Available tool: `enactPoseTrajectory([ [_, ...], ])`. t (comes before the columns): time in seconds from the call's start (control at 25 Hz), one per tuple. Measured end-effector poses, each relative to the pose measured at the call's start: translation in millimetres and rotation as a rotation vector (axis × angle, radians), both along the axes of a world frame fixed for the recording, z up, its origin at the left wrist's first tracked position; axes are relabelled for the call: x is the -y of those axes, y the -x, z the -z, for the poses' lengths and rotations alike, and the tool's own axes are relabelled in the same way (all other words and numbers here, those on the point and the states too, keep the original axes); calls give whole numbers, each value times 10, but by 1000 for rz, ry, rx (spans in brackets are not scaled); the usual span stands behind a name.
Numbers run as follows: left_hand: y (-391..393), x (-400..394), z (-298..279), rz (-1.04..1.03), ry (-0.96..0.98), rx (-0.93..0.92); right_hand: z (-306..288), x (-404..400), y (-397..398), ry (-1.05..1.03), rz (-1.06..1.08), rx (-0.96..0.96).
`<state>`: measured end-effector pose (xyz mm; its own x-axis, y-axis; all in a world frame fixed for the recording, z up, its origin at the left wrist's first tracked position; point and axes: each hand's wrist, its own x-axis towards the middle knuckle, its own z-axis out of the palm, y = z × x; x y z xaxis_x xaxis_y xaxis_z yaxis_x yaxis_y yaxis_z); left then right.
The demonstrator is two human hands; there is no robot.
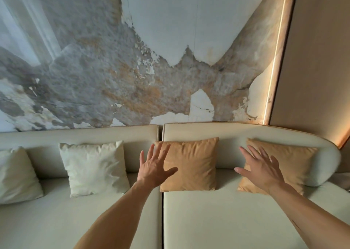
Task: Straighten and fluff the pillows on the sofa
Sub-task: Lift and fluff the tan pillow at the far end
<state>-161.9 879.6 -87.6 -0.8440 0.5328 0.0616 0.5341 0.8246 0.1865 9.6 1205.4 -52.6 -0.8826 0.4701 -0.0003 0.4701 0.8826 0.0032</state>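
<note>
We see four pillows on the cream sofa (198,216), all propped against the backrest, standing on their lower edges on the seat.

Left to right: white pillow at frame edge (17,175), partly cut off, leaning with its top toward the left. Second white pillow (93,168), roughly square so no clear long axis, rotated a little clockwise, face toward us. Centre tan pillow (195,165) sits just right of the seam between the two seat sections, near square-on, corners up, face toward us. Right tan pillow (287,163) sits in the curved end of the backrest, twisted so its top edge slopes down to the right; face angled toward centre.

Left hand (154,166): open, fingers spread, palm forward, over the left edge of the centre tan pillow. We can't tell if it touches.

Right hand (261,171): open, fingers spread and a bit blurred, in front of the right tan pillow's left half. Contact unclear too. Neither hand grips anything.

Behind the sofa: marbled wall panel (132,68), lit vertical strip (274,63) at its right edge.
</note>
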Motion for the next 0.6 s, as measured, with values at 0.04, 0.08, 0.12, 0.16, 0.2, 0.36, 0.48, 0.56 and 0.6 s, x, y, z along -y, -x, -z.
enactPoseTrajectory([
  [0.04,-22,-59,-46,3,-7,-19,-24,-52,-60,10,7,-15],
  [0.08,-57,-139,-86,8,-10,-39,-50,-122,-126,16,14,-33],
  [0.12,-107,-240,-120,12,-13,-60,-79,-210,-204,20,20,-51],
  [0.16,-163,-351,-144,13,-16,-76,-109,-305,-284,22,22,-70],
  [0.2,-249,-497,-156,14,-18,-87,-136,-432,-403,21,21,-85],
  [0.36,-684,-1237,-173,43,-40,-103,-229,-1155,-993,3,35,-72],
  [0.48,-1081,-1900,-200,34,-83,-98,-303,-1891,-1511,-27,88,-44],
  [0.56,-1297,-2228,-223,16,-95,-83,-348,-2285,-1791,-27,98,-18],
  [0.6,-1410,-2373,-225,12,-97,-74,-369,-2463,-1931,-20,103,-4],
])
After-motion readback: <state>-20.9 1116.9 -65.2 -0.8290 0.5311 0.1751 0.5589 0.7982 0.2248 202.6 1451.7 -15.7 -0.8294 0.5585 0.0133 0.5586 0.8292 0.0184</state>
